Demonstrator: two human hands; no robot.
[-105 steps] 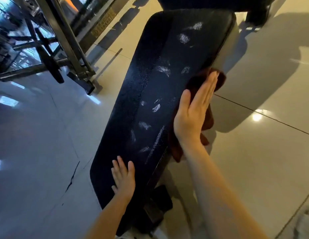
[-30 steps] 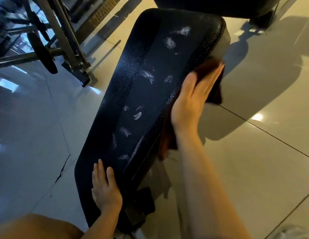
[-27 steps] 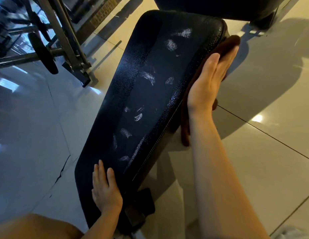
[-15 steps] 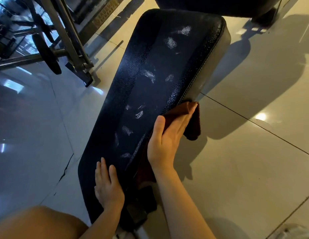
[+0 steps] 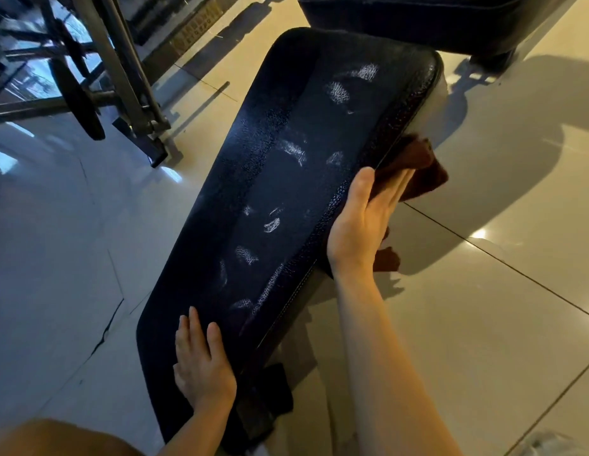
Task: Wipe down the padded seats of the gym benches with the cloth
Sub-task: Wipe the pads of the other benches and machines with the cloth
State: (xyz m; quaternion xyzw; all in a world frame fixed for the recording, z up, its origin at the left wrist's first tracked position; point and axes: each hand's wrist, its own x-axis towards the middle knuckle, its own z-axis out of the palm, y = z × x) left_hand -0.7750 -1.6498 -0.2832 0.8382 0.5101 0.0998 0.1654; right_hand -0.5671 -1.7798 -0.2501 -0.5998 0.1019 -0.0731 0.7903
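Observation:
A long black padded bench seat (image 5: 273, 179) runs from the lower left to the upper right, with several whitish worn patches on top. My right hand (image 5: 362, 222) presses a dark red-brown cloth (image 5: 415, 169) flat against the seat's right side edge, fingers straight, thumb on the top seam. Part of the cloth hangs below my palm. My left hand (image 5: 202, 366) rests flat on the near end of the seat, fingers straight.
A metal rack frame with a weight plate (image 5: 79, 100) stands on the tiled floor at the upper left. Another dark padded bench (image 5: 418, 18) sits just beyond the seat's far end. The bench's black foot (image 5: 270, 399) shows under the near end. Glossy floor tiles lie to the right.
My right hand has slid the cloth back up along the seat's right edge from near the middle toward the far end. The left hand has stayed on the near end.

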